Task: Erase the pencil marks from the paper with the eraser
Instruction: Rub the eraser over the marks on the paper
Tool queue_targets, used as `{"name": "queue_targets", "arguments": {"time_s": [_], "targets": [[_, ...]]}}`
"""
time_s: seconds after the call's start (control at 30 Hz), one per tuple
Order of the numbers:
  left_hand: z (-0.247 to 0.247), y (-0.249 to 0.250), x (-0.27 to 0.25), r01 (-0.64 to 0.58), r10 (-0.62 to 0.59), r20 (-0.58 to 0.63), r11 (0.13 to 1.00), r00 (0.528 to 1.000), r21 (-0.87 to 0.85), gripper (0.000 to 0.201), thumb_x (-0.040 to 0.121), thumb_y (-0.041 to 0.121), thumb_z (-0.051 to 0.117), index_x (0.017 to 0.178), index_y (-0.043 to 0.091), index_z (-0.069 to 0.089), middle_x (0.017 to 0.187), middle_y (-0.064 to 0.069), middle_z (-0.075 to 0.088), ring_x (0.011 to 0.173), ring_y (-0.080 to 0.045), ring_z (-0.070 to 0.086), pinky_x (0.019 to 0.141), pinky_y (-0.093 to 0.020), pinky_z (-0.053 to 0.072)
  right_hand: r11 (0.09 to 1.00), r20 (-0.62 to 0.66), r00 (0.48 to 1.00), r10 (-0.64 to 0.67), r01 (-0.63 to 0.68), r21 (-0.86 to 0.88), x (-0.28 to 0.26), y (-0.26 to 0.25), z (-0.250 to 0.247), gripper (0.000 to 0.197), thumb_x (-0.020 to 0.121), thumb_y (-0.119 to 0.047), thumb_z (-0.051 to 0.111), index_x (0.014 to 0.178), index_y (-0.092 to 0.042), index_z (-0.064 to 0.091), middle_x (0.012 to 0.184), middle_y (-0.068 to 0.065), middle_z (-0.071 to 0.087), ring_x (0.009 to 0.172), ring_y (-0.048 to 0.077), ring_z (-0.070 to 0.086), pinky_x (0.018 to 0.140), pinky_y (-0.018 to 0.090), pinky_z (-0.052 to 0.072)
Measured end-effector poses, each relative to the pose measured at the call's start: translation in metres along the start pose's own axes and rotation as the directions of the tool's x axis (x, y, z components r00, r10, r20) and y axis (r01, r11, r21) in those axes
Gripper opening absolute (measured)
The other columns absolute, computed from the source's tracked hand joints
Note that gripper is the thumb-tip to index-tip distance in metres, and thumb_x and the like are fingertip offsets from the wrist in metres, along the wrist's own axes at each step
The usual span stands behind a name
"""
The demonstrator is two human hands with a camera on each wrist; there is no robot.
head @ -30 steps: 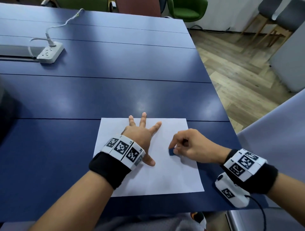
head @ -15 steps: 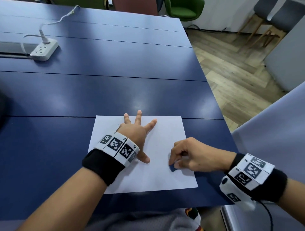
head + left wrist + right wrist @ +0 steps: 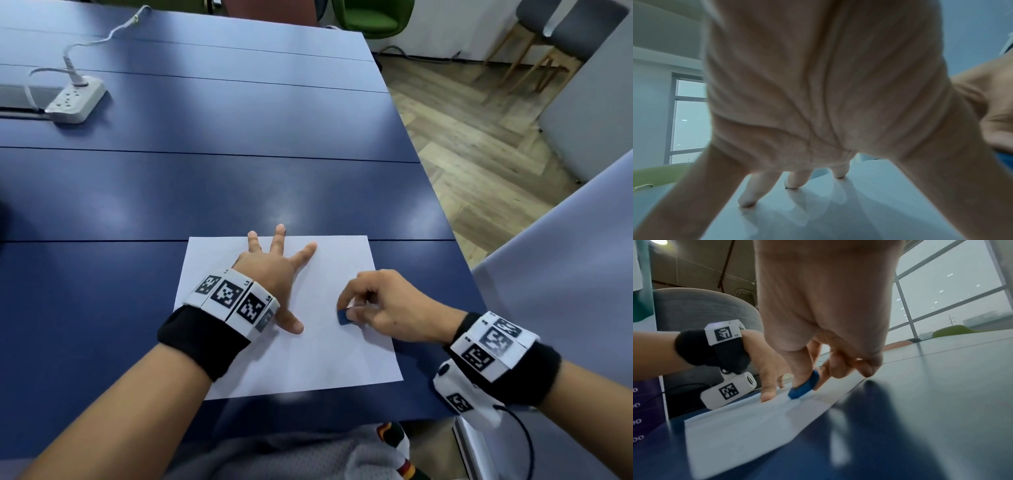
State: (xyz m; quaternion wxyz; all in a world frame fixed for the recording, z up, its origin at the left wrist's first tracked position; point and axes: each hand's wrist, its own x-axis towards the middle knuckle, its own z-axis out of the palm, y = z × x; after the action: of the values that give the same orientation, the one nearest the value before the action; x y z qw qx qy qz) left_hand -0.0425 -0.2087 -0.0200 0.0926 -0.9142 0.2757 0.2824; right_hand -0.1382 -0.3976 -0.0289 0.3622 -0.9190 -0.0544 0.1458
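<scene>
A white sheet of paper (image 3: 308, 356) lies on the blue table near its front edge. My left hand (image 3: 274, 270) lies flat on the sheet's upper left part, fingers spread and straight, pressing it down; the left wrist view shows the fingertips (image 3: 748, 201) on the paper (image 3: 838, 211). My right hand (image 3: 380, 305) pinches a small blue eraser (image 3: 343, 317) between thumb and fingers, its lower edge touching the sheet right of centre. In the right wrist view the eraser (image 3: 804, 388) tilts against the paper (image 3: 748, 423). I can make out only faint specks on the sheet.
A white power strip (image 3: 77, 99) with its cable sits at the table's far left. The table's right edge (image 3: 442, 219) drops to a wooden floor. A grey surface (image 3: 565, 291) stands close on the right. Chairs stand beyond the table's far end.
My right hand slid the eraser down the sheet toward me, then back up a little. My left hand stayed pressed flat on the paper.
</scene>
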Motion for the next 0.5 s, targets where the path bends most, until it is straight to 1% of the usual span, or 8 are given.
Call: {"name": "queue_targets", "arguments": {"time_s": [0.03,0.1,0.13,0.17,0.27,0.3,0.43,0.5], "targets": [[0.0,0.0,0.0,0.001,-0.001,0.001,1.0,1.0,0.0,0.135,0.06,0.06,0.083,0.149,0.048,-0.018,0.159,-0.006,-0.028,0.145,-0.048,-0.012,0.109,-0.053,0.033,1.0,0.039,0.999,-0.007,0.007,0.007,-0.005,0.001,0.001,0.015,0.081,-0.014,0.068,0.087,-0.026,0.073,0.077,-0.004,0.061,0.072,0.016,0.059,0.073,0.036,0.053],[0.0,0.0,0.0,0.004,-0.004,-0.001,1.0,1.0,-0.002,0.135,0.06,0.06,0.083,0.149,0.048,-0.017,0.159,-0.006,-0.028,0.145,-0.048,-0.012,0.108,-0.053,0.034,1.0,0.193,0.981,-0.018,0.019,-0.002,-0.017,0.0,0.002,0.014,0.081,-0.016,0.069,0.087,-0.029,0.072,0.079,-0.002,0.06,0.071,0.014,0.057,0.072,0.034,0.052],[0.0,0.0,-0.001,0.006,-0.006,-0.001,1.0,1.0,-0.002,0.135,0.06,0.06,0.083,0.149,0.048,-0.017,0.159,-0.006,-0.028,0.145,-0.048,-0.012,0.108,-0.053,0.034,1.0,0.237,0.971,-0.013,0.019,-0.023,-0.019,-0.002,0.001,0.014,0.082,-0.017,0.069,0.087,-0.029,0.072,0.079,-0.002,0.059,0.07,0.014,0.056,0.071,0.034,0.052],[0.0,0.0,-0.001,0.007,-0.007,-0.001,1.0,1.0,-0.002,0.135,0.06,0.06,0.083,0.149,0.048,-0.017,0.159,-0.006,-0.028,0.145,-0.048,-0.011,0.108,-0.053,0.034,0.999,0.222,0.975,-0.008,0.018,-0.041,-0.016,-0.002,-0.001,0.014,0.082,-0.017,0.069,0.087,-0.029,0.072,0.078,-0.002,0.059,0.07,0.014,0.055,0.07,0.033,0.051],[0.0,0.0,0.0,0.0,0.0,-0.005,1.0,1.0,-0.003,0.135,0.059,0.061,0.083,0.149,0.048,-0.017,0.159,-0.006,-0.027,0.145,-0.048,-0.011,0.108,-0.053,0.033,1.0,0.028,1.0,0.002,-0.002,-0.02,-0.007,0.001,-0.001,0.013,0.082,-0.014,0.068,0.087,-0.026,0.072,0.071,-0.005,0.057,0.068,0.017,0.056,0.069,0.034,0.051],[0.001,0.0,0.001,-0.001,0.001,-0.007,1.0,1.0,-0.003,0.135,0.059,0.061,0.083,0.149,0.048,-0.017,0.159,-0.006,-0.027,0.145,-0.048,-0.011,0.108,-0.054,0.033,1.0,0.016,1.0,-0.001,0.002,-0.01,-0.008,0.002,0.0,0.013,0.082,-0.014,0.068,0.087,-0.025,0.072,0.071,-0.006,0.057,0.068,0.017,0.056,0.069,0.034,0.051],[0.001,-0.001,0.0,0.003,-0.003,0.0,1.0,1.0,-0.006,0.136,0.058,0.061,0.084,0.149,0.048,-0.017,0.159,-0.006,-0.029,0.145,-0.048,-0.012,0.109,-0.055,0.032,0.999,0.232,0.973,0.014,-0.006,-0.033,-0.022,-0.002,-0.001,0.012,0.082,-0.018,0.069,0.088,-0.029,0.072,0.072,-0.003,0.056,0.065,0.014,0.052,0.066,0.032,0.049],[0.001,-0.001,0.001,0.002,-0.002,-0.002,1.0,1.0,-0.005,0.136,0.058,0.061,0.083,0.149,0.048,-0.017,0.159,-0.006,-0.029,0.145,-0.048,-0.012,0.109,-0.054,0.032,0.998,0.191,0.981,0.04,-0.032,-0.048,-0.012,-0.003,-0.006,0.013,0.081,-0.015,0.069,0.086,-0.026,0.073,0.064,-0.006,0.056,0.057,0.007,0.049,0.058,0.025,0.045]]}}
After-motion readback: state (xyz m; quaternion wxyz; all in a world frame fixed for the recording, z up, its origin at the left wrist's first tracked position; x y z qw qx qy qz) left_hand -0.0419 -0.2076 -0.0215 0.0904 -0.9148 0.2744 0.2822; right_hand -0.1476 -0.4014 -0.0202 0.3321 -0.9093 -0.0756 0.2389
